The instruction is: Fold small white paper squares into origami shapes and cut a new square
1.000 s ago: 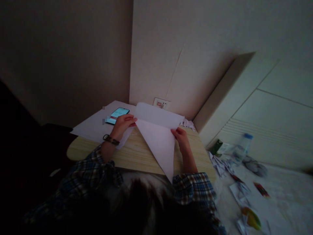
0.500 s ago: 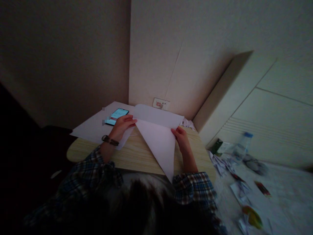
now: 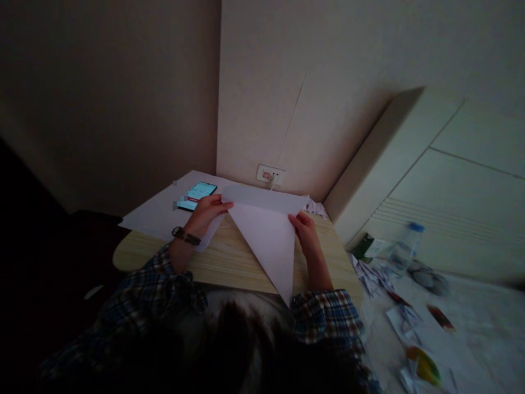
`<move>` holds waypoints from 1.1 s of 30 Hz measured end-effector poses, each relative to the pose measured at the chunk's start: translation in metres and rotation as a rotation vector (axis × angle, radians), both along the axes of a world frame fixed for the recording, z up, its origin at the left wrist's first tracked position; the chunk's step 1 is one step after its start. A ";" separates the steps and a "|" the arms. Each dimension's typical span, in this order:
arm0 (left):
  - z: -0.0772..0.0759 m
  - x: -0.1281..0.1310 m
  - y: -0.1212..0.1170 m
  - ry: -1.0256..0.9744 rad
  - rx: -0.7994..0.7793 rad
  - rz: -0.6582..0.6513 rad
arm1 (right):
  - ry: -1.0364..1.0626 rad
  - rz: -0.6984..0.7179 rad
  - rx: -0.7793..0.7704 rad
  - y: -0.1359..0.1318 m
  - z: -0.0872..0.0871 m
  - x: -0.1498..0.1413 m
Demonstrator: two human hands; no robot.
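Observation:
A white sheet of paper [image 3: 266, 232] is folded so that a triangular part points toward my body, with a strip along its far side. My left hand [image 3: 207, 212] pinches the sheet's left corner between thumb and fingers. At the right end of the fold, my right hand [image 3: 304, 225] grips the edge with its thumb on top. Just beyond my left hand, a phone [image 3: 198, 195] with a lit screen lies on more white paper [image 3: 151, 210]. The paper's tip hangs over the near edge of the wooden table [image 3: 229, 262].
A wall socket [image 3: 270, 174] with a plug is behind the table. Crumpled paper [image 3: 315, 207] lies at the table's far right corner. To the right, a plastic bottle [image 3: 406, 249] with a blue cap and scattered papers [image 3: 371, 278] rest on a pale surface.
The strip on the far side of the paper has come down lower and flatter, showing more of the wall socket. Both hands keep their hold, nearly in place.

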State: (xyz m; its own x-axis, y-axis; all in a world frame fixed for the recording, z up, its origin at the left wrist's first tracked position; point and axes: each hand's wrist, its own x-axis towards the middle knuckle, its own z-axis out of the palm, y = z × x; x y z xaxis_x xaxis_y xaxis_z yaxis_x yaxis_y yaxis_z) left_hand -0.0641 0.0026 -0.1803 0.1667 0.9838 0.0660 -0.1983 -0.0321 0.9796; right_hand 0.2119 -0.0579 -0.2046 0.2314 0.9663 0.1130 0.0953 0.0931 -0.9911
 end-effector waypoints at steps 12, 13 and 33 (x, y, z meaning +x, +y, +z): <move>0.004 0.000 -0.002 -0.010 0.029 -0.035 | -0.003 -0.025 0.040 -0.003 0.003 -0.001; 0.003 0.000 -0.002 -0.011 0.030 -0.046 | -0.002 -0.026 0.042 -0.003 0.003 -0.001; -0.001 0.001 0.002 0.070 0.024 0.048 | -0.033 -0.028 0.000 0.001 0.001 0.000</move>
